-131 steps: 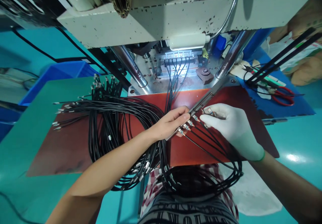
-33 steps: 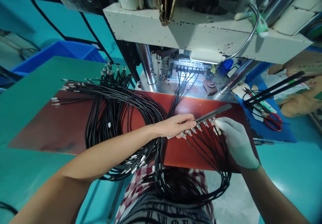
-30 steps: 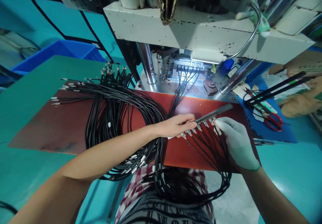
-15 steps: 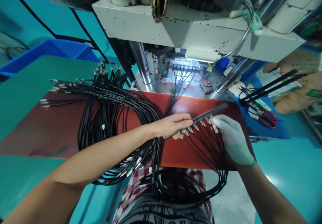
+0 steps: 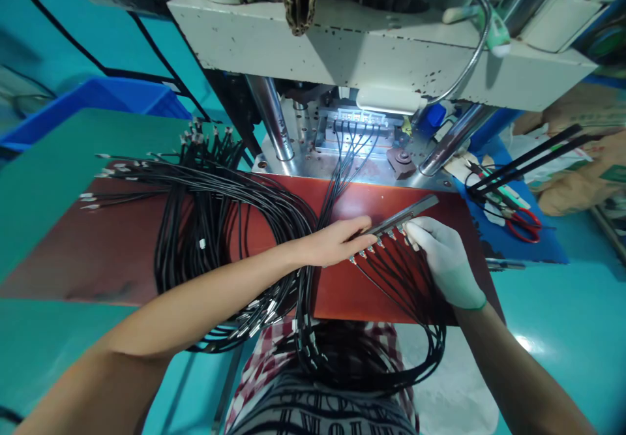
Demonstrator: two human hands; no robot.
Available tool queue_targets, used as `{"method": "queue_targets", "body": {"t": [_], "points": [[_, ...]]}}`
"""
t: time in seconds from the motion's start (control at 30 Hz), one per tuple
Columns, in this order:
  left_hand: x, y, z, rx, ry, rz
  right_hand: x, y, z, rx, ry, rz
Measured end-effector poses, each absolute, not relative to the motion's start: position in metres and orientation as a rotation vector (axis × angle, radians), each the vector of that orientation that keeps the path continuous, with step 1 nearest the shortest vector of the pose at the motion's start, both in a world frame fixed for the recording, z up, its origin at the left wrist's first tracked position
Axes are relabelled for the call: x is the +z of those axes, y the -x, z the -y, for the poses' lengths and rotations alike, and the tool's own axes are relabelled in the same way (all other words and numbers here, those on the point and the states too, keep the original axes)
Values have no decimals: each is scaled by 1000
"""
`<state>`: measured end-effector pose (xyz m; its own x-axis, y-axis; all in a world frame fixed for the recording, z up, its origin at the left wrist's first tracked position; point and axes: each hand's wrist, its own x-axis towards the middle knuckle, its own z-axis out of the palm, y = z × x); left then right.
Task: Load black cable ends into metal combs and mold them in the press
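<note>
My bare left hand [image 5: 337, 240] is closed around the left part of a narrow metal bar [image 5: 411, 212], thumb on top. Several small metal connectors [image 5: 380, 242] sit in a row along the bar's near edge, each with a thin black cable [image 5: 391, 275] running down toward my lap. My right hand [image 5: 443, 255], in a white glove, pinches a connector end at the right of the row; its fingertips partly hide the piece. Left of my hands lies a big bundle of black cables [image 5: 190, 239] with connector ends.
A press with a heavy cream plate [image 5: 376, 57] stands ahead on steel posts. In its lit fixture [image 5: 359, 119] several cables are seated. Red-handled scissors [image 5: 523, 225] lie on a blue mat at the right. A blue bin [image 5: 117, 99] is at the far left.
My right hand has shifted slightly left along the bar, and my left thumb now lies further over it. The bar has tilted a little; the view has shifted slightly.
</note>
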<state>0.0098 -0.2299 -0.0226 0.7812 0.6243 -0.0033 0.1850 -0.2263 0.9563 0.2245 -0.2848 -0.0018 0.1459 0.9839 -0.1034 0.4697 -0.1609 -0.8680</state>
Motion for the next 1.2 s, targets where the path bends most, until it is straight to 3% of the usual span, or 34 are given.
{"method": "queue_targets", "body": {"t": [0.07, 0.23, 0.33, 0.5, 0.7, 1.2], "points": [[-24, -10, 231, 403, -1673, -664, 1, -226, 287, 841, 1805, 1517], [-24, -12, 232, 329, -1500, -742, 13, -210, 304, 59, 1757, 2005], [-24, -12, 232, 335, -1468, -729, 15, -192, 310, -58, 1658, 2343], [-25, -11, 231, 342, -1458, -722, 13, -178, 304, -238, 1682, 2381], [-27, -11, 231, 334, -1488, -737, 8, -178, 303, -271, 1642, 2364], [-14, -29, 230, 105, -1562, -938, 23, -250, 241, 414, 1322, 2741]]}}
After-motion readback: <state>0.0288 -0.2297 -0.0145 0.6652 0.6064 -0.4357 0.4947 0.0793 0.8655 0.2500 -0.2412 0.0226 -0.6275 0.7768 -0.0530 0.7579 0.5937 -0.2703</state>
